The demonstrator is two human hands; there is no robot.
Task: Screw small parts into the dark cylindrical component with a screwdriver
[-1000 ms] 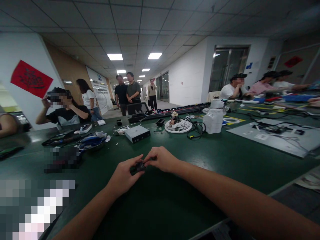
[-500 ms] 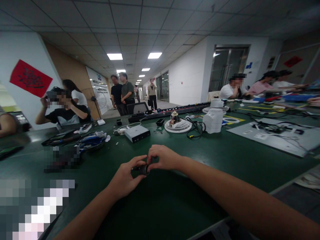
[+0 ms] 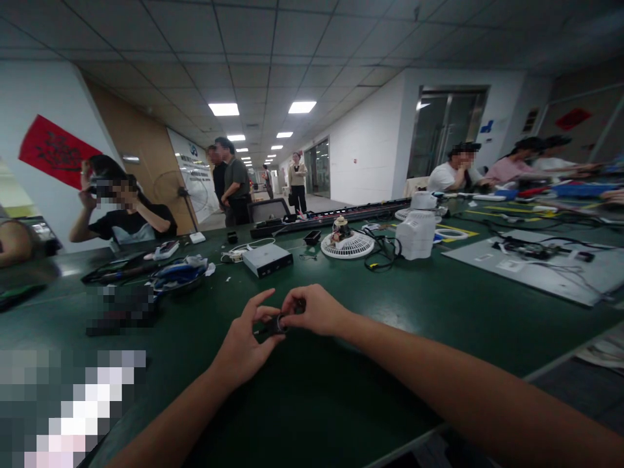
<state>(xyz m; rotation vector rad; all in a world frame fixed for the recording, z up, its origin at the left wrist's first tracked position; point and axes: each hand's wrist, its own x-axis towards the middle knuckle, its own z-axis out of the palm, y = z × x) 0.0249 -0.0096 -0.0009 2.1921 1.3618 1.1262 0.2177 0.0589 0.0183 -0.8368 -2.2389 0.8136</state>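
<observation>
Between the thumb and fingers of my left hand (image 3: 248,338) is a small dark cylindrical part (image 3: 277,325), its round end facing right. The index finger of that hand is raised off it. My right hand (image 3: 314,310) pinches at the round end, thumb and fingertips together; whether they grip the rim or some tiny piece is hidden. Both hands are above the green tabletop (image 3: 380,390). Just beyond them lies a silver optical disc drive (image 3: 268,260) with a black front.
A white fan grille with a motor (image 3: 347,240) and a white plastic housing (image 3: 415,234) stand farther back. To the right lies a grey panel with a circuit board (image 3: 536,260). Bundled blue material (image 3: 182,273) lies at left. Several people sit or stand around.
My left index finger has lifted away from the cylindrical part. My right fingertips have closed in at its round end, and the part has shifted slightly left. People in the background moved.
</observation>
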